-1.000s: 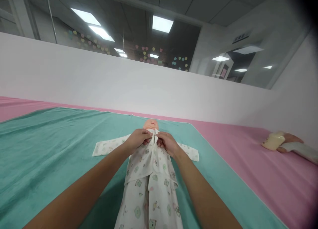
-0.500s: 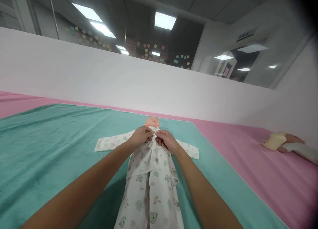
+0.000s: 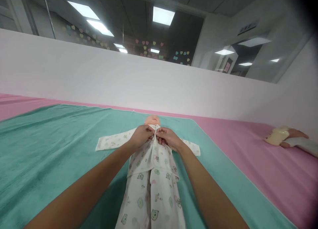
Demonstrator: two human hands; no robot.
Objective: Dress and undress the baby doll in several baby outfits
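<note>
A baby doll lies on its back on a green blanket, its head toward the wall. It wears a white printed baby shirt with both sleeves spread sideways, and matching pants. At the upper chest, my left hand pinches the left edge of the shirt's front opening. Facing it, my right hand pinches the other edge, fingertips nearly touching the left ones. A fastener between the fingers is too small to make out.
Pink cloth lies under and around the blanket. On the right, another person's hand is by a pale yellow object whose kind I cannot tell. A white wall with a window above it runs along the back.
Both hands stay at the shirt's upper front with small finger movements; the right hand's fingers have loosened slightly. The view has shifted a little.
</note>
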